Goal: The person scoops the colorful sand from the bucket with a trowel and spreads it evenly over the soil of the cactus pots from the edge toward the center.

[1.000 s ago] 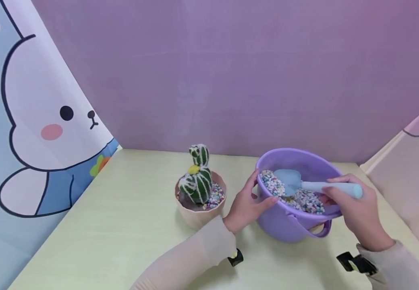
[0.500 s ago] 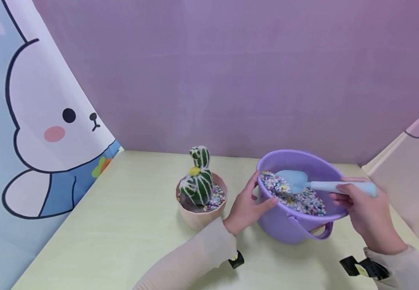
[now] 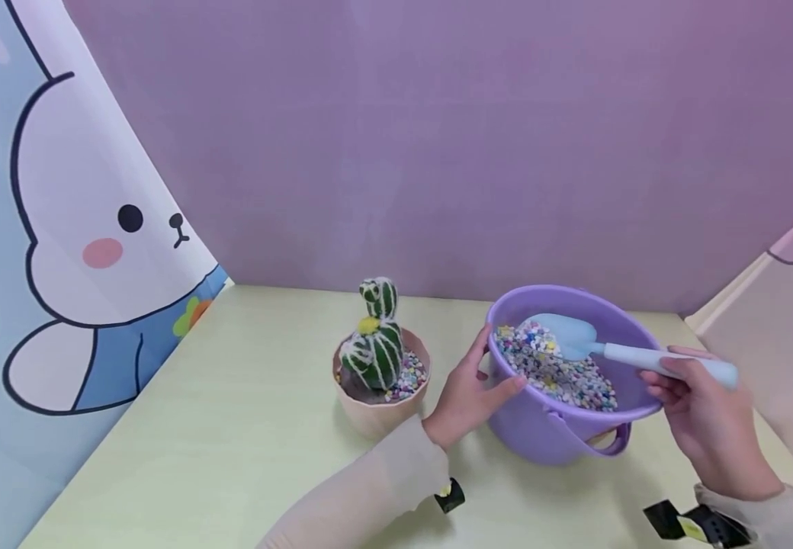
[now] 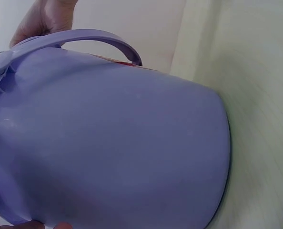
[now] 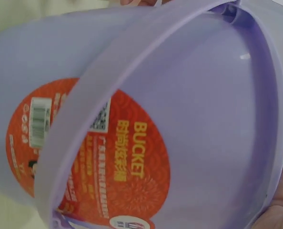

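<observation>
A purple bucket (image 3: 530,431), tilted slightly toward me, holds small multicoloured pebbles (image 3: 582,387). My left hand (image 3: 461,398) grips its left side near the rim, thumb toward the front and fingers farther back. A light blue trowel (image 3: 614,354) is in my right hand (image 3: 715,427), pinched by the handle between thumb and fingers above the right rim. Its blade lies inside the bucket with pebbles heaped at its left side. Left of the bucket, a green toy cactus (image 3: 376,354) with white lines and a yellow flower stands in a peach pot (image 3: 369,415), partly filled with pebbles.
The bucket's carrying handle (image 5: 108,76) hangs down the front, across a red label (image 5: 141,157). A pale tabletop (image 3: 232,427) runs back to a purple backdrop (image 3: 396,152). A cartoon-printed cloth (image 3: 60,198) borders the left, and a pale panel (image 3: 788,335) the right.
My right hand has drawn the trowel to the right, lifting its blade a little over the pebbles. The left hand keeps its hold on the bucket; cactus and pot have stayed put.
</observation>
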Demonstrator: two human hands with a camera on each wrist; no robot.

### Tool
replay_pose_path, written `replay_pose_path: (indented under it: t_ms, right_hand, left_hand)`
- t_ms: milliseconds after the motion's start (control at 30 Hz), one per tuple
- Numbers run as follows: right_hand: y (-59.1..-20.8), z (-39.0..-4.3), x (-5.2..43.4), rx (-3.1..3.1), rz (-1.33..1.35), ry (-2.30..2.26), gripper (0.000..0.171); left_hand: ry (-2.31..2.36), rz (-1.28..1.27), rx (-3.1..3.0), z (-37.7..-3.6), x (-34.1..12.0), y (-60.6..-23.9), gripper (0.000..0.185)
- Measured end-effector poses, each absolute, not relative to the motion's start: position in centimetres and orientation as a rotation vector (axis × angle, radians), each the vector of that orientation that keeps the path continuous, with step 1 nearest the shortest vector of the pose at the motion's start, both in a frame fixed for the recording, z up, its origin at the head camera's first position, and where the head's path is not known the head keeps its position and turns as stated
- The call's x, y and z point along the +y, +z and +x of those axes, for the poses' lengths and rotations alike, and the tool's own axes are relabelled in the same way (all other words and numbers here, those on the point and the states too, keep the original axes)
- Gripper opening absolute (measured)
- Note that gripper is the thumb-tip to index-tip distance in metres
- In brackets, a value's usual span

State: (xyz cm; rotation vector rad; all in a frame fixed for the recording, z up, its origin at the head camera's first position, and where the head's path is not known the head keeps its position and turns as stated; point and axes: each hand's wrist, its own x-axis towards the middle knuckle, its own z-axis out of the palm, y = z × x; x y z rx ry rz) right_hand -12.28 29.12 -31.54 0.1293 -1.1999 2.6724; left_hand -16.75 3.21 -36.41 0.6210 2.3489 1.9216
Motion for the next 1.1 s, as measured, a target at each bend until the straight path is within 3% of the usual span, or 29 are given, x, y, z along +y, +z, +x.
replay_pose_path:
  t_ms: [500,667,1100]
  right_hand:
    - [-31.7,-11.2,28.6,-1.036,0.125,2.718,0.018]
    - [-31.5,-11.1,28.0,-1.029,0.157,2.727,0.024]
    - [-31.4,-11.0,26.6,-1.007,0.173,2.782,0.03]
  left_hand:
    - [1.864,0.628,2.334,-15.9,1.8,-35.7,0.083]
    - [1.833,0.614,2.305,-15.0,0.5,-35.5,0.082]
    - [1.75,0.872,2.279,-13.1,-3.4,-35.3,0.067]
